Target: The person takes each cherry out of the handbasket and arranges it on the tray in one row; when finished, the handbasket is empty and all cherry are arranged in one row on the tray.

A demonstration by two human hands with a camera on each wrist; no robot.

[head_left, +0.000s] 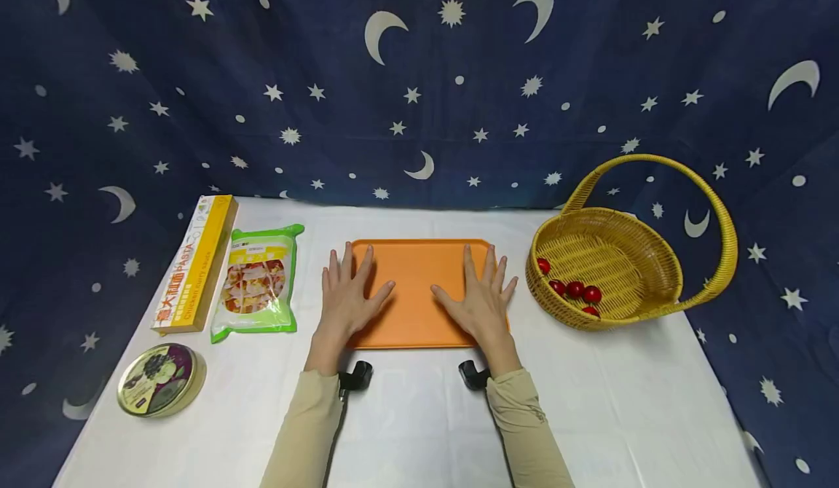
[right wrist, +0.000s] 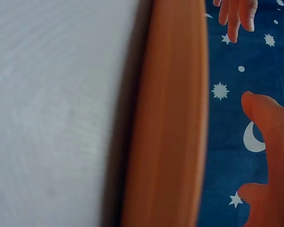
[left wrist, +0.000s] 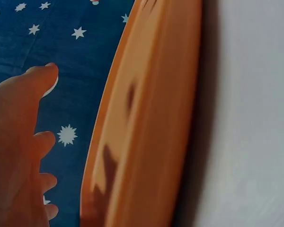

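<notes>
We see left hand (head_left: 346, 300) and right hand (head_left: 483, 303) flat, fingers spread wide, palms down on orange tray (head_left: 419, 266), holding nothing. Tray lies mid white table (head_left: 609, 400), bare of items (nothing loaded yet, we judge work not started). Left of tray: green snack bag (head_left: 257, 282), then yellow pasta box (head_left: 197, 263), round tin (head_left: 160, 379) nearer us. Right of tray: wicker basket (head_left: 612, 313) with red tomatoes (head_left: 575, 288) inside, untouched.

Left hand (head_left: 346, 300) flat, fingers spread, right hand (head_left: 481, 303) likewise, forearms parallel
</notes>
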